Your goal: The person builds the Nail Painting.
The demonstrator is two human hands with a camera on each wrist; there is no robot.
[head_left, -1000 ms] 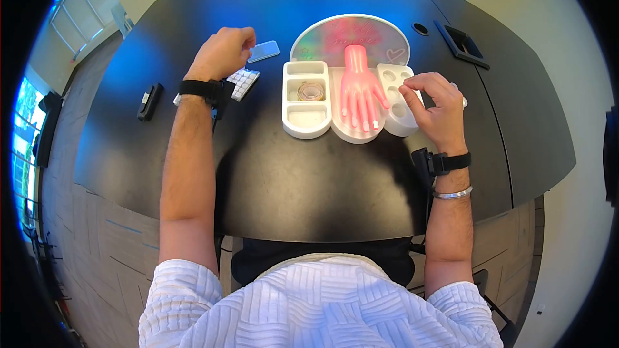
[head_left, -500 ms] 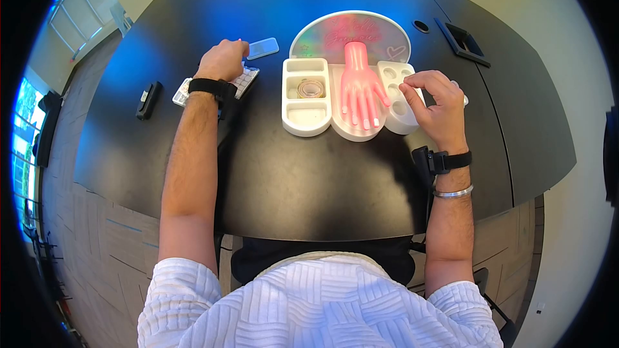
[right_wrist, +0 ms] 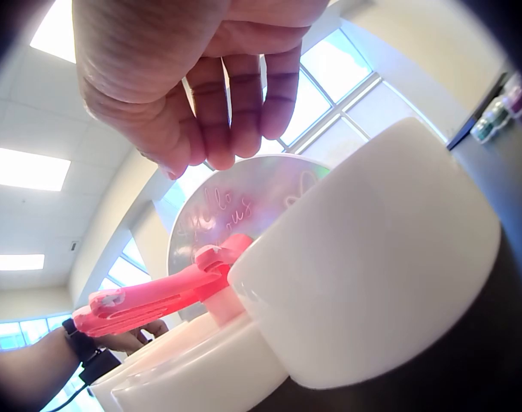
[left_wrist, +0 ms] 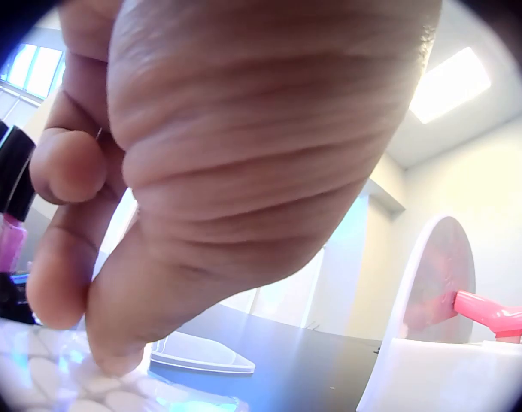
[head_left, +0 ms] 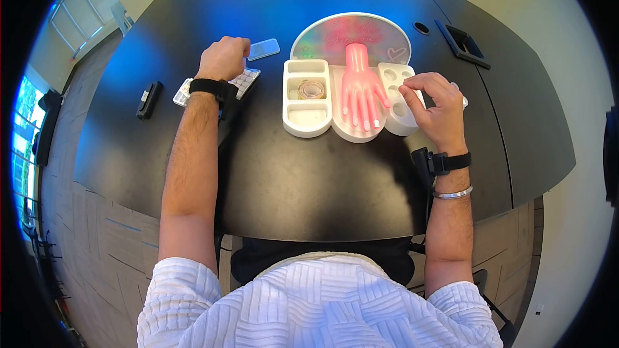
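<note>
My left hand point(head_left: 224, 58) is over a case of small white cells point(head_left: 245, 80), partly hidden by the hand and wrist. In the left wrist view, the thumb and a finger of the left hand point(left_wrist: 218, 172) point down at the white cells point(left_wrist: 46, 378); whether they pinch a piece is unclear. My right hand point(head_left: 438, 106) hovers by the right section of a white stand point(head_left: 309, 130), fingers bent loosely. The right wrist view shows nothing in the right hand point(right_wrist: 192, 77). On the stand lies a pink model hand point(head_left: 360, 87), fingers towards me.
A roll of tape point(head_left: 311, 90) sits in the stand's left middle compartment. Behind the left hand lies a clear flat case point(head_left: 264, 49). A black holder point(head_left: 149, 100) is at the left, and a black frame point(head_left: 463, 44) at the back right. Dark bottles point(left_wrist: 16, 172) show in the left wrist view.
My left hand has come down and slightly nearer to me, uncovering the left end of the white-celled case. My right hand has stayed about where it was.
</note>
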